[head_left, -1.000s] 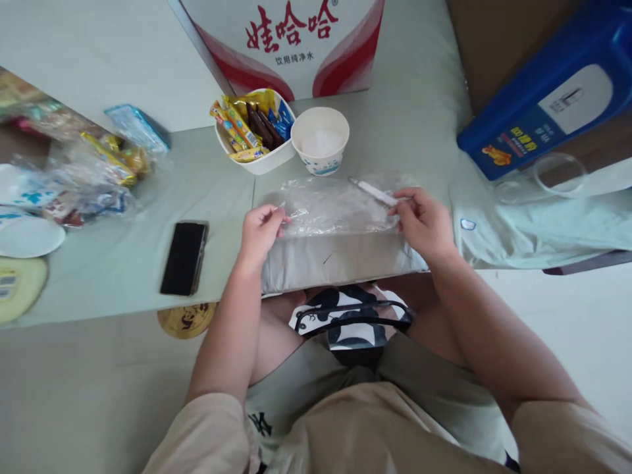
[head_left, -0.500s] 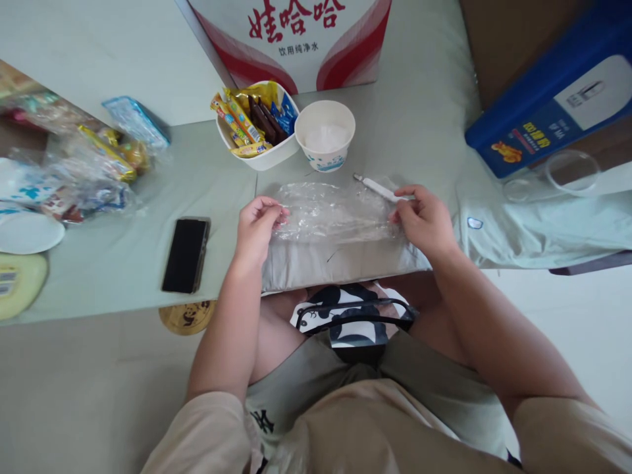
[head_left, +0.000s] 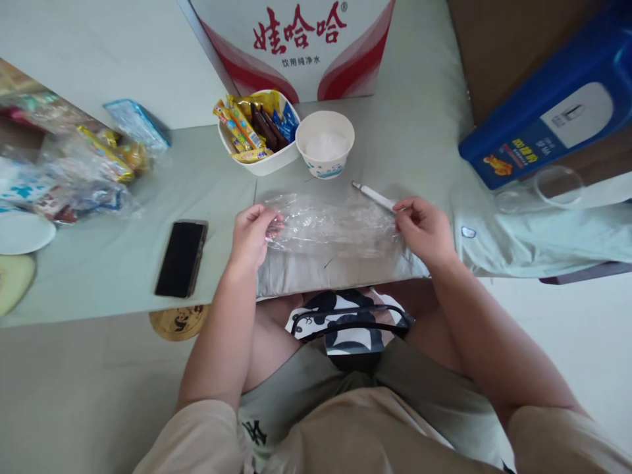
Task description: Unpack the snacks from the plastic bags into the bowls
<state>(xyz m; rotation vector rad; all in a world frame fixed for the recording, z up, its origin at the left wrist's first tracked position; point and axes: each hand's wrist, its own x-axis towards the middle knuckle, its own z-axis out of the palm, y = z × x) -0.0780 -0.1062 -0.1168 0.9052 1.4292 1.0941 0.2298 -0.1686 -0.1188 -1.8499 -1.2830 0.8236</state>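
A clear plastic bag [head_left: 336, 227] is stretched sideways between my hands, just above the cloth-covered table. My left hand [head_left: 254, 234] is closed, pinching the bag's left end between thumb and fingers. At the other end, my right hand [head_left: 424, 227] is closed on the bag too. A slim white pen-like tool [head_left: 375, 196] with a metal tip sticks out from the right hand's fingers, pointing up and left. Beyond the bag stand a paper cup [head_left: 326, 148] with something whitish inside and a white tub [head_left: 264, 164] of wrapped snacks.
A black phone [head_left: 181, 258] lies to the left, with a heap of packaged snacks [head_left: 93, 164] farther out. Behind the tub rises a large white and red carton [head_left: 301, 66]. To the right are a blue container [head_left: 548, 125] and a clear plastic cup [head_left: 557, 187] on its side.
My hands have spread slightly apart, the left one moving a little left, and the bag is drawn wider. The whole view has shifted slightly.
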